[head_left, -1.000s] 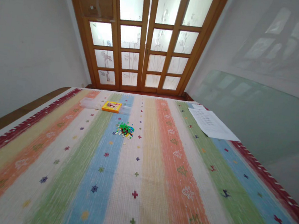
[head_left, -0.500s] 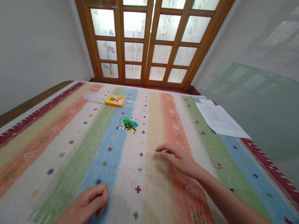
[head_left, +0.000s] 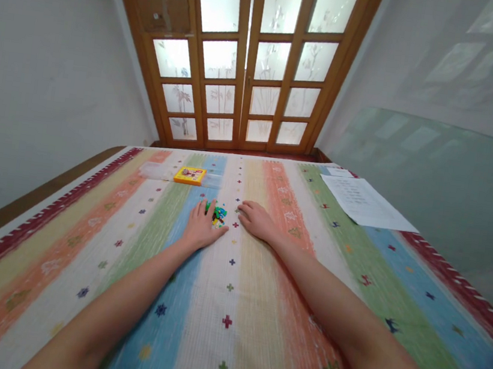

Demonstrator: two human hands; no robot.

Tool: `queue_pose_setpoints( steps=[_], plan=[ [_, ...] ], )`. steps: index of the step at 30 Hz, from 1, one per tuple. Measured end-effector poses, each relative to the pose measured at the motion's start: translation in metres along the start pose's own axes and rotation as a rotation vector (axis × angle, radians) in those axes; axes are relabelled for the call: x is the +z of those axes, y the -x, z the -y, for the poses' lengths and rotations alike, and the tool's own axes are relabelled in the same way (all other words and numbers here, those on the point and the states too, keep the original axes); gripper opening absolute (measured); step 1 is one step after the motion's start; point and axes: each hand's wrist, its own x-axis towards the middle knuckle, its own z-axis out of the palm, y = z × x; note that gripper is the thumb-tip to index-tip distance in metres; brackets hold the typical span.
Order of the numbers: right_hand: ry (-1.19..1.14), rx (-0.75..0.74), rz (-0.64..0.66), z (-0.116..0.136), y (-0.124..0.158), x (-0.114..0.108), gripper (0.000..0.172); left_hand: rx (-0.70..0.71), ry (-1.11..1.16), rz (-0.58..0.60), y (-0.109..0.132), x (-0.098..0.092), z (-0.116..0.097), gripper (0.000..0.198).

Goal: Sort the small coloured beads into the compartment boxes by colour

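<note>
A small heap of tiny coloured pieces (head_left: 221, 212), green, blue, yellow, dark brown and cream, lies on the striped tablecloth. They look like miniature building bricks, though single shapes are too small to make out. Spread around the heap's left and near sides is my left hand (head_left: 203, 226), fingers apart and touching its edge; it covers part of the pieces. On the right of the heap, a short gap away, my right hand (head_left: 257, 220) rests low over the cloth, its fingers reaching left and slightly bent, with nothing seen in them.
Behind the heap lies a yellow box (head_left: 190, 175) with a picture on it, among clear plastic packaging (head_left: 156, 171). Printed white paper sheets (head_left: 364, 203) lie at the table's right edge. Beyond the striped tablecloth (head_left: 232, 291) stand wooden doors with glass panes (head_left: 271, 64).
Both hands have moved forward to the heap. My left hand has gone from a loose fist near the table's front to spread fingers beside the pieces. The heap looks more gathered.
</note>
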Motion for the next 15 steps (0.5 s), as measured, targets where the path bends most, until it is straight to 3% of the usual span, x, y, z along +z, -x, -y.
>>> queue_pose_setpoints(
  steps=[7, 11, 15],
  plan=[
    [0.025, -0.022, -0.042, -0.013, -0.003, 0.012, 0.035, -0.014, -0.061, -0.073, -0.051, 0.021, -0.006, 0.078],
    [0.029, -0.040, -0.045, -0.015, -0.003, 0.012, 0.036, -0.058, -0.087, -0.116, -0.066, 0.023, -0.005, 0.072],
    [0.030, -0.033, -0.053, -0.013, -0.002, 0.011, 0.036, 0.020, -0.044, -0.071, -0.078, 0.025, -0.002, 0.046]
  ],
)
